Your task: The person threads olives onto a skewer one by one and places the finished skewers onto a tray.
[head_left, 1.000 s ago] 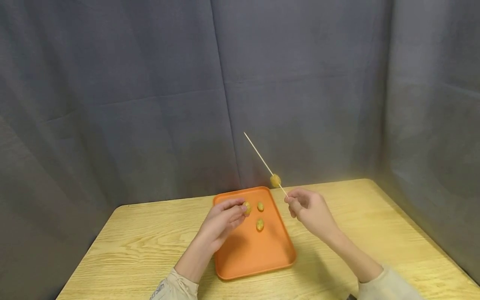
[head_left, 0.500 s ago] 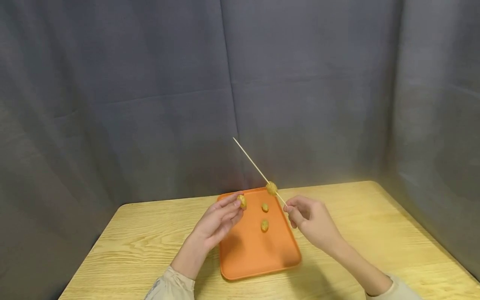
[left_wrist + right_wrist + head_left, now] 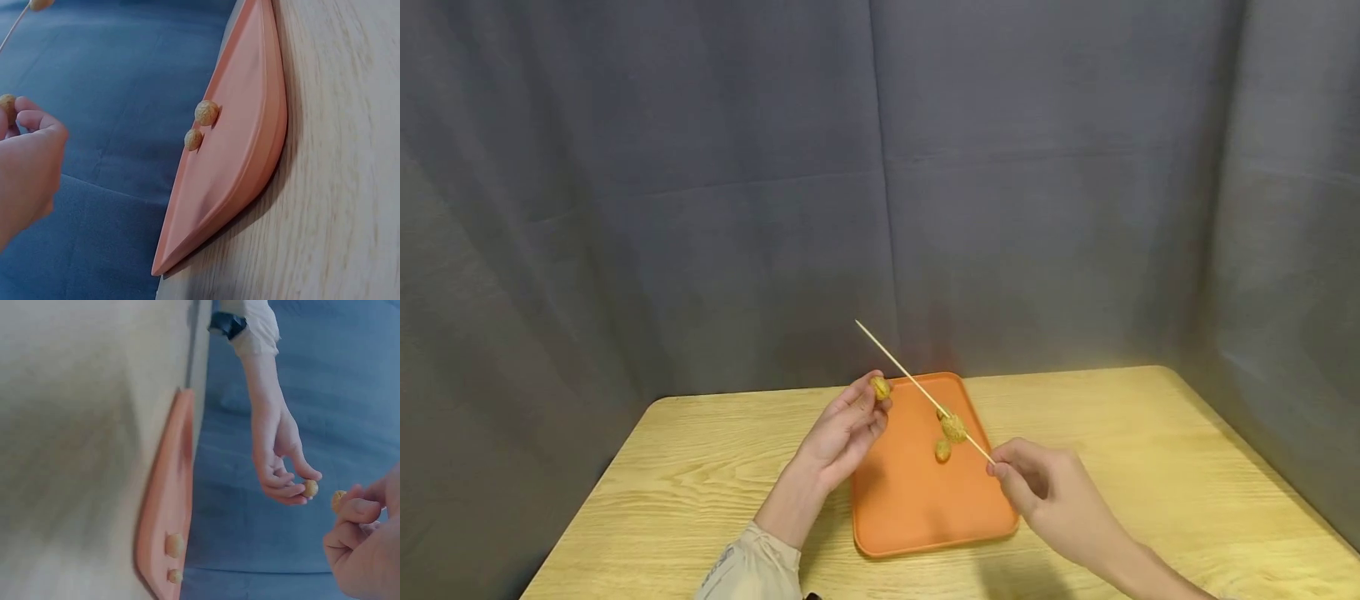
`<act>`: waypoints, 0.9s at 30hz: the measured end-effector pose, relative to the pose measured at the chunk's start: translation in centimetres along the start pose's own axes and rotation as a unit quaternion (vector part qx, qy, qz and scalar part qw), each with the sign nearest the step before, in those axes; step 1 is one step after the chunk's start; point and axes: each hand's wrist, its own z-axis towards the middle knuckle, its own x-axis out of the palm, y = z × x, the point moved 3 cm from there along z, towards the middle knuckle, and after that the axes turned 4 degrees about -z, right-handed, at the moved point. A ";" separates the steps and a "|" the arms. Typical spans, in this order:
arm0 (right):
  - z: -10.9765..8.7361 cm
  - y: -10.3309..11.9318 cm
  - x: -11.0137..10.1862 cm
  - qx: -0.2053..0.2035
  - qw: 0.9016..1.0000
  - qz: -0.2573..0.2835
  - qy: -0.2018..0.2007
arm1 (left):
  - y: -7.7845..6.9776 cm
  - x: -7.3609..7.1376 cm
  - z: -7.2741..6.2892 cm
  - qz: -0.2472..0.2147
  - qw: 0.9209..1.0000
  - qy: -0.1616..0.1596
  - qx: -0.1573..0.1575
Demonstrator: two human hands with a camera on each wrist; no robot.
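Note:
My left hand holds a small yellow-brown ball with a rough skin between thumb and fingers, above the far left of the orange tray. Between thumb and forefinger, my right hand pinches the lower end of a thin wooden skewer, which slants up and left. One similar ball is threaded on it, a short way from the fingers. The skewer's tip points past the held ball, apart from it. Two loose balls, a larger and a smaller, lie on the tray.
The tray lies on a light wooden table. Grey curtains hang behind and at both sides of it. A dark band sits at the left sleeve in the right wrist view.
The right hand has come lower and nearer, and the skewer has tilted flatter, its tip down and left. The left hand has risen a little with its ball. The head view has shifted left.

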 end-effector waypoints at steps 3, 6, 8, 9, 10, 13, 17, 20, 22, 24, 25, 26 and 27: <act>-1.2 0.0 -0.1 -0.004 1.000 -0.008 0.004 | -0.1 0.1 0.3 -0.022 1.000 -0.006 0.013; -2.2 0.0 -0.2 -0.008 1.000 -0.026 0.009 | -0.1 0.2 0.5 -0.036 0.999 -0.020 0.026; -2.8 0.0 -0.3 -0.014 0.999 -0.038 0.011 | -0.1 0.2 0.7 -0.041 0.998 -0.028 0.033; -3.0 -0.1 -0.3 -0.018 0.999 -0.043 0.014 | 0.0 0.2 0.7 -0.043 0.998 -0.031 0.036; -3.2 -0.1 -0.3 -0.020 0.998 -0.049 0.016 | 0.0 0.2 0.7 -0.044 0.998 -0.033 0.037; -3.7 -0.3 -0.1 -0.014 0.998 -0.054 0.021 | 0.0 0.2 0.8 -0.055 0.997 -0.040 0.044; -4.2 -0.3 0.0 -0.005 0.998 -0.052 0.019 | -0.2 0.3 0.8 -0.077 0.995 -0.043 0.049; -4.4 -0.4 0.0 -0.001 0.999 -0.049 0.018 | -0.4 0.2 0.7 -0.093 0.993 -0.041 0.055; -4.5 -0.4 0.0 0.012 0.999 -0.044 0.020 | -0.6 0.2 0.6 -0.102 0.992 -0.039 0.059; -4.6 -0.6 0.0 0.022 0.998 -0.043 0.029 | -0.7 0.2 0.6 -0.106 0.991 -0.040 0.064; -4.6 -0.6 -0.1 0.024 0.998 -0.045 0.030 | -0.8 0.2 0.6 -0.109 0.991 -0.041 0.065; -4.7 -0.6 -0.1 0.025 0.998 -0.046 0.032 | -0.8 0.2 0.5 -0.110 0.991 -0.043 0.067; -4.7 -0.6 -0.1 0.025 0.998 -0.047 0.034 | -0.9 0.2 0.5 -0.113 0.990 -0.046 0.068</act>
